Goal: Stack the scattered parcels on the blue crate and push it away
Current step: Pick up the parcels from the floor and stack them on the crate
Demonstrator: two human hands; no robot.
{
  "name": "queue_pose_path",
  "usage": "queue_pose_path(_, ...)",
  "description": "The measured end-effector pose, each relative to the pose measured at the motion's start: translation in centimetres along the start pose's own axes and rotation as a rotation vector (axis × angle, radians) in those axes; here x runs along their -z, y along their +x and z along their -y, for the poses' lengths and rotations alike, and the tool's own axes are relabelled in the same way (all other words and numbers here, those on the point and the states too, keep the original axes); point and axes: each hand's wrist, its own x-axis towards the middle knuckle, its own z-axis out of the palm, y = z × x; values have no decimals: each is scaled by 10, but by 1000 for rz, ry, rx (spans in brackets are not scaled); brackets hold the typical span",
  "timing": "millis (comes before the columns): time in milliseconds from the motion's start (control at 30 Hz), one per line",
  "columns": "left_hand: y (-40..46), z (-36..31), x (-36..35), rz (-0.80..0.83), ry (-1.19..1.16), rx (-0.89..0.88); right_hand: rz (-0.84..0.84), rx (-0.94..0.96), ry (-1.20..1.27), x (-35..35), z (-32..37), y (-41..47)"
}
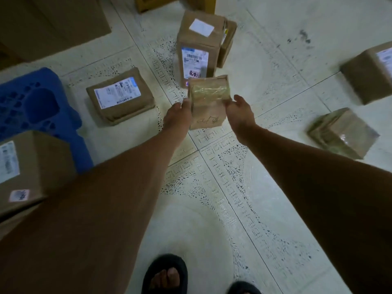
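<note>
Hands, left (178, 115) and right (240, 115), clamp a small tape-wrapped brown cardboard parcel (207, 102) mid-scene, fingers pressed against its sides. Glossy tape risks slippage before reaching blue plastic crate (31, 107), left.

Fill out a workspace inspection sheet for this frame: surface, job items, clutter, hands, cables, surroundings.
Surface: pale tiled floor, dark scuffs at upper right.
Job items: blue crate at left, one labelled parcel apparently on its near end; small taped parcel held; flat parcel, upright parcel and two right-side parcels on the floor.
Clutter: nothing seen.
Hands: left hand and right hand grip the small parcel's sides.
Cables: nothing seen.
Surroundings: large carton top left; black sandals below.
</note>
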Motion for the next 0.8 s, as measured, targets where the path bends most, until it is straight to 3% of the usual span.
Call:
queue_pose_path(200, -14, -11, -9, 49, -156, 88, -9, -14, 48, -4, 1, -15)
queue_pose_path(367, -65, -41, 23, 44, -47, 172, -33, -122, 113, 23, 34, -66)
queue_pose_path(500, -108, -58, 54, 1, 32, 113, -44, -158, 132, 53, 61, -108)
queue_pose_path(800, -200, -141, 140, -93, -51, 107, -68, -226, 166, 112, 186, -189)
